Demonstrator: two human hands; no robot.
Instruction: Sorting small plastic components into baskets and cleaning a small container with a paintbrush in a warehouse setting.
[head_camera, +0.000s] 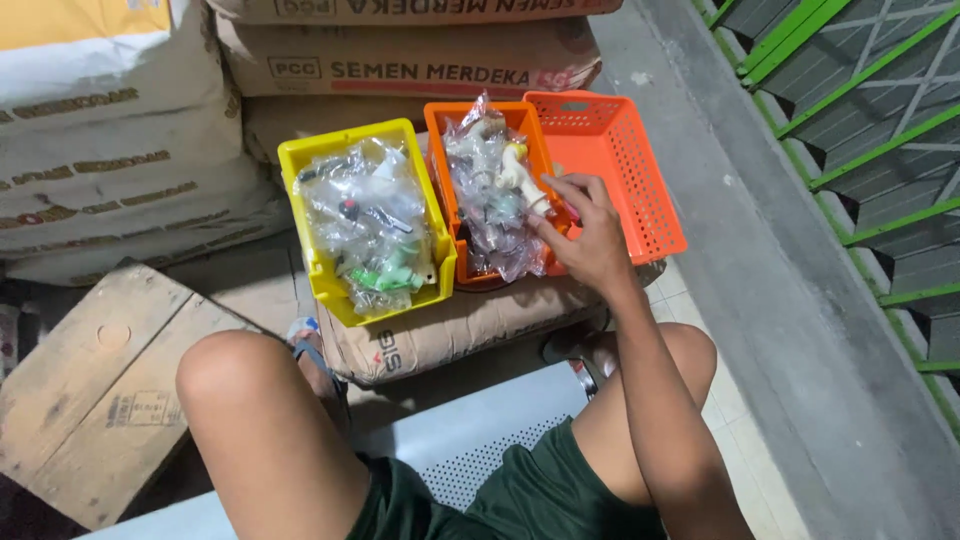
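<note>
While the person sits on a grey perforated bench (480, 440) with bare knees spread, the right hand (585, 235) reaches forward into the orange bin (440, 130), its fingers (548, 230) curled and pinching the neck of a clear plastic bag (490, 185) that stands in that bin; inside the bag a white plastic fitting (520, 170) shows, tilted, with smaller parts too crumpled in plastic to tell apart. That orange bin sits between two others, touching each: on its left a yellow bin (325, 280), heaped with more clear bags of fittings (365, 220), some green pieces (385, 280) and a dark one with a red spot among them, and on its right an orange perforated basket (620, 160), whose mesh walls and floor show bare. All three containers rest on a brown paper sack (450, 325) lying flat, and behind them more sacks (400, 60) are stacked up, with paler ones (110, 150) piled to the left. Down by the left knee lies a wooden board (90, 390), scuffed and slightly tilted against the floor. Both feet in sandals (310, 345) tuck under the edge of the front sack. The person wears dark green shorts (500, 490). Along the right side runs a grey concrete ledge (760, 250), and beyond it green metal railing (860, 130). No left hand is to be seen from where I stand
</note>
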